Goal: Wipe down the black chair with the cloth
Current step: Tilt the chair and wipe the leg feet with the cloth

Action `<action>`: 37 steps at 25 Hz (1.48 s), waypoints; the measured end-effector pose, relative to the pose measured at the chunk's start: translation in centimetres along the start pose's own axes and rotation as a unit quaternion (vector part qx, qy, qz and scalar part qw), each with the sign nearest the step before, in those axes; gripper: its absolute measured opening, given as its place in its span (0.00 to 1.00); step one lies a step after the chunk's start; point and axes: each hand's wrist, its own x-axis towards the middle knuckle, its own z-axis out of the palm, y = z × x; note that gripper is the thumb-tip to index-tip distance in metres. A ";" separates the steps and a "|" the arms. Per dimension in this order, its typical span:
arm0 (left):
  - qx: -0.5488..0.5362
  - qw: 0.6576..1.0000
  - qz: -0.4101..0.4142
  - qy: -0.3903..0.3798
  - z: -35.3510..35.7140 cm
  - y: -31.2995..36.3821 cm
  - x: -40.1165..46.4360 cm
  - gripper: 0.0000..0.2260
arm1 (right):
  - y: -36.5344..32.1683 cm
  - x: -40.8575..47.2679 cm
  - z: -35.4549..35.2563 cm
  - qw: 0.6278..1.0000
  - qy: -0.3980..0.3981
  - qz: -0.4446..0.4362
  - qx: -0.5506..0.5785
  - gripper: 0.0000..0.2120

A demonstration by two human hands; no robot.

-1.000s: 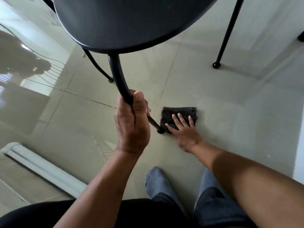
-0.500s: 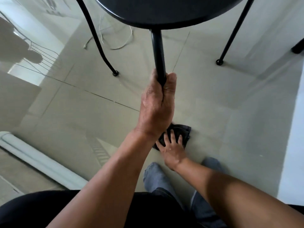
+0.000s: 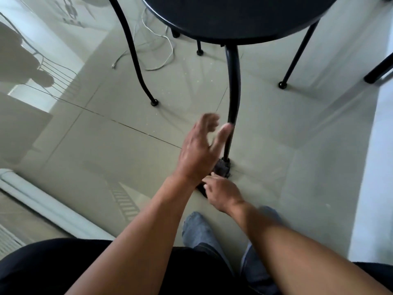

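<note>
The black chair (image 3: 244, 20) stands on the tiled floor with its round seat at the top of the head view. Its near leg (image 3: 233, 86) comes down to the floor, foot resting at the dark cloth (image 3: 223, 169). My left hand (image 3: 198, 150) hovers just left of that leg, blurred, fingers spread, thumb close to the leg but not gripping it. My right hand (image 3: 221, 191) is low on the floor, its fingers on the near edge of the cloth; most of the cloth is hidden by both hands.
Three more chair legs reach the floor at left (image 3: 136, 60), right (image 3: 296, 54) and back (image 3: 198, 47). White cables (image 3: 157, 54) lie beyond the chair. My feet in grey socks (image 3: 197, 231) are just below the hands. A white rail (image 3: 40, 203) runs along the left.
My left hand has let go of the chair leg and opened. The chair has come down onto its feet, its near foot now at the cloth. My right hand stays on the cloth.
</note>
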 end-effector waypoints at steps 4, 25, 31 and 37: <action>0.156 0.947 -0.259 -0.104 3.2 -9.5 -5.8 0.16 | -0.8 -3.0 -4.4 0.894 0.397 0.043 0.204 0.16; 0.296 0.886 -0.336 -0.125 -2.5 -29.0 12.4 0.44 | -1.9 2.7 -4.8 0.904 0.380 0.035 0.190 0.10; 0.316 0.909 -0.099 -0.255 5.0 -24.7 16.7 0.46 | -1.2 3.0 -4.7 0.910 0.387 0.012 0.149 0.09; 0.317 0.899 -0.217 -0.211 3.0 -25.7 23.3 0.47 | -0.2 3.0 -4.4 0.906 0.394 -0.026 0.149 0.09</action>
